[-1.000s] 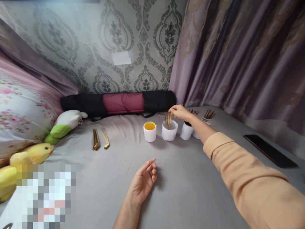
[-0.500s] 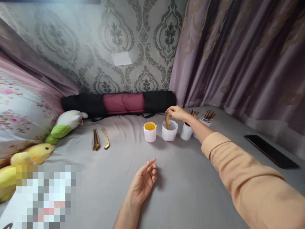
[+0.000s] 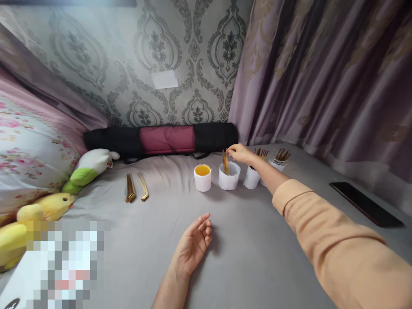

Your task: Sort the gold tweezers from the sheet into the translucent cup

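My right hand [image 3: 241, 153] reaches over a white-wrapped cup [image 3: 229, 181], its thumb and fingers pinched at the top of a thin brown stick [image 3: 227, 165]. A few such sticks stand in that cup, leaning towards its left side. Left of it is a smaller white-wrapped cup [image 3: 202, 182] with a yellow inside. Another white-wrapped container [image 3: 251, 178] with thin sticks stands to the right, partly behind my forearm. Nearer to me, my left hand [image 3: 195, 244] rests palm up on the grey sheet, fingers loosely curled and apart, holding nothing.
Behind my right arm stands a jar of brown sticks [image 3: 280, 159]. Bent gold-coloured metal pieces [image 3: 130, 189] lie at left. A black flat device [image 3: 365, 204] is at right. A black and maroon long bag [image 3: 167, 139] lies along the wall; plush toys [image 3: 92, 165] sit at left.
The sticks in the cup have shifted a little at their tops, and my right hand has moved slightly. My left hand stays in place.
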{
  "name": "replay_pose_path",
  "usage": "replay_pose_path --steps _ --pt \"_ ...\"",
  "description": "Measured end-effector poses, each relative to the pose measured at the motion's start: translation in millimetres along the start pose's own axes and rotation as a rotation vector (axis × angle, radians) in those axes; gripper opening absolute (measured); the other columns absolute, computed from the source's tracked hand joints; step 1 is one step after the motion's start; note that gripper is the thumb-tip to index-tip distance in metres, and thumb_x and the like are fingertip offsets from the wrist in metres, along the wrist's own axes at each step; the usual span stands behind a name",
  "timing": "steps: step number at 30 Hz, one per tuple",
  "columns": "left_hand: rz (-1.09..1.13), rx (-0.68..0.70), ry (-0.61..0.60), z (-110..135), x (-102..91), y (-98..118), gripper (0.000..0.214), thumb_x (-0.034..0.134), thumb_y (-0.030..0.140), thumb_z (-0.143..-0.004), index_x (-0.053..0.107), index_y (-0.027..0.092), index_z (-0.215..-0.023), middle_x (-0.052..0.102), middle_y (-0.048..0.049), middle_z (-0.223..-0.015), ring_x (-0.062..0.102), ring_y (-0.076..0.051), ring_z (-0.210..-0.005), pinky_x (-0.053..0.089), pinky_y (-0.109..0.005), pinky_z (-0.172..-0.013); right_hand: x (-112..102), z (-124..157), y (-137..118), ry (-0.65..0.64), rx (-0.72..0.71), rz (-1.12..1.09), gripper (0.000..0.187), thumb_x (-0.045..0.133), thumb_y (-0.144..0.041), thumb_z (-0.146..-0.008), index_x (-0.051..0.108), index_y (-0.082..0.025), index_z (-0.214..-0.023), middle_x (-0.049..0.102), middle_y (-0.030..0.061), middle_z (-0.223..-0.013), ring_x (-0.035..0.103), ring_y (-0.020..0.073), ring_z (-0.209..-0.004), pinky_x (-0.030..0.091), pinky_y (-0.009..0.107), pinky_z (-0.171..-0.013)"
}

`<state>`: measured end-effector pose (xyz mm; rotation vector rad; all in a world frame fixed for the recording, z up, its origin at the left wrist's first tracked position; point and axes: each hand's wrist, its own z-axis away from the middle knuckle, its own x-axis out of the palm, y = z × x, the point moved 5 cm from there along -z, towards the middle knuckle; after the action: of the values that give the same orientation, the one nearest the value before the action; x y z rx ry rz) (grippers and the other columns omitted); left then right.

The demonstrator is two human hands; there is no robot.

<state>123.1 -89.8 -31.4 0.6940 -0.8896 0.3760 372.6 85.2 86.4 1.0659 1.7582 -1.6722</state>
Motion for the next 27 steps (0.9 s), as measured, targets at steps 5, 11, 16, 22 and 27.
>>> replay_pose_path --steps 5,11,16,22,27 --pt "0.007 0.003 -0.010 -0.3 -1.3 0.0 0.024 0.055 0.018 -0.076 0.056 0.010 -0.099 0.055 -0.0035 -0.079 0.051 -0.007 -0.062 0.043 -0.018 -0.052 -4.8 4.5 0.3 0.002 0.020 -0.005 0.023 0.045 -0.017 -0.077 0.065 -0.013 -0.087 0.065 0.0033 -0.074 0.053 0.0061 -0.049 0.037 0.016 -0.048" --pt "0.014 0.000 -0.017 0.1 -2.0 0.0 0.025 0.054 0.018 -0.076 0.056 0.010 -0.099 0.056 -0.0040 -0.079 0.051 -0.007 -0.062 0.043 -0.018 -0.053 -10.6 8.3 0.6 0.032 0.046 -0.006 0.022 0.047 -0.017 -0.075 0.065 -0.014 -0.088 0.065 0.0037 -0.074 0.052 0.0064 -0.049 0.036 0.016 -0.047" --pt "0.014 0.003 -0.031 -0.1 -2.9 -0.1 0.025 0.054 0.019 -0.077 0.056 0.009 -0.100 0.056 -0.0038 -0.079 0.052 -0.007 -0.063 0.043 -0.018 -0.053 -13.6 11.8 -0.6 0.067 0.058 -0.037 0.023 0.046 -0.017 -0.076 0.065 -0.013 -0.088 0.065 0.0042 -0.074 0.052 0.0055 -0.047 0.036 0.016 -0.046" --pt "0.025 0.002 -0.042 -0.9 -3.2 -0.4 0.025 0.053 0.019 -0.077 0.055 0.009 -0.100 0.057 -0.0043 -0.079 0.052 -0.008 -0.062 0.043 -0.019 -0.053 -17.8 20.2 -2.7 0.133 0.095 -0.150 0.022 0.045 -0.019 -0.077 0.063 -0.013 -0.088 0.065 0.0048 -0.071 0.048 0.0046 -0.042 0.034 0.015 -0.040" --pt "0.024 0.009 -0.036 0.3 -1.9 -0.3 0.024 0.053 0.018 -0.078 0.056 0.009 -0.099 0.057 -0.0046 -0.078 0.052 -0.008 -0.062 0.043 -0.019 -0.052 -22.3 30.7 -3.9 0.191 0.127 -0.230 0.020 0.046 -0.021 -0.077 0.063 -0.013 -0.084 0.064 0.0047 -0.069 0.045 0.0032 -0.040 0.032 0.013 -0.037"
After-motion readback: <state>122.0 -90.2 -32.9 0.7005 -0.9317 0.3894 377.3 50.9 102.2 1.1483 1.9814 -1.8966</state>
